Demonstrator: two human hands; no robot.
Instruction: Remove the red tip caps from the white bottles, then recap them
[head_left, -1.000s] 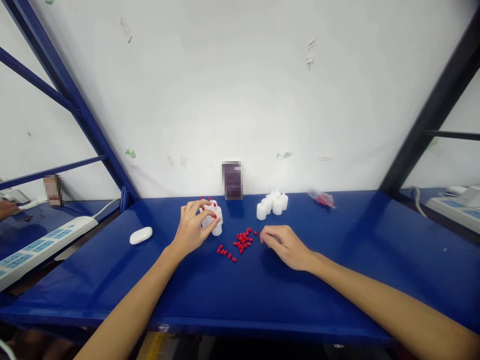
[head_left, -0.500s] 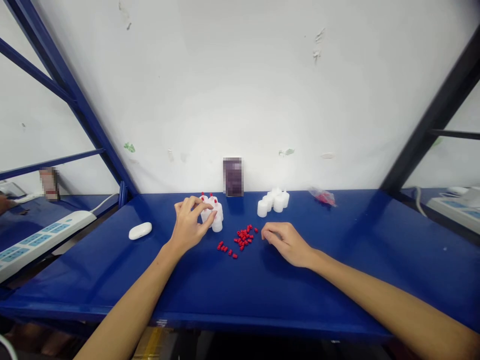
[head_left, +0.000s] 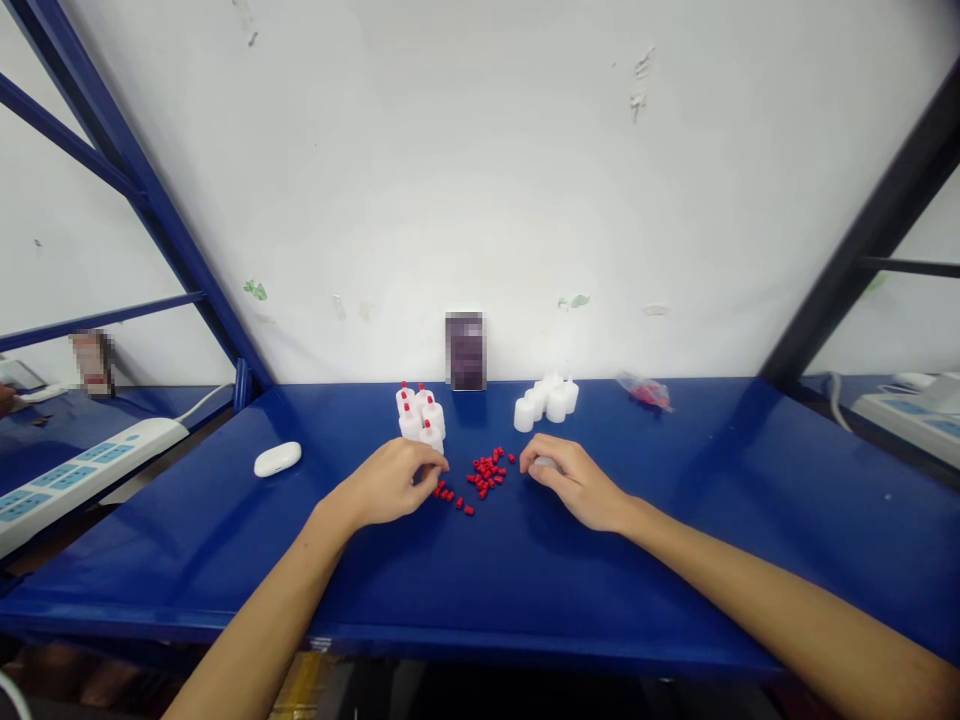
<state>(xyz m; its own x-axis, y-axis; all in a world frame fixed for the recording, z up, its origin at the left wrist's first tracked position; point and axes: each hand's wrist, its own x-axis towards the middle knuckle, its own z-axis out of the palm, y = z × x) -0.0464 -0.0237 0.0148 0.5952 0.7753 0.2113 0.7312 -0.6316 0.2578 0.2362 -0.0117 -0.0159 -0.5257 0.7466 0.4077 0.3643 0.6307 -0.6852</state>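
My left hand (head_left: pixel 390 483) lies low on the blue table (head_left: pixel 480 570), fingers curled at the left end of a scatter of small red caps (head_left: pixel 484 475). Whether a cap is pinched in them is hidden. Just behind it stands a cluster of small white bottles with red caps (head_left: pixel 420 414). My right hand (head_left: pixel 574 482) rests on the table right of the red caps, its fingers closed over a small white bottle (head_left: pixel 546 463). A group of uncapped white bottles (head_left: pixel 545 402) stands behind it near the wall.
A white earbud case (head_left: pixel 277 458) lies at the left of the table. A dark card (head_left: pixel 465 350) leans on the wall. A clear bag with red bits (head_left: pixel 643 393) sits at the back right. Blue frame posts flank the table; a white power strip (head_left: pixel 75 478) lies on the left bench.
My left hand has left the capped bottles and come down toward me to the red caps. My right hand has stayed in place.
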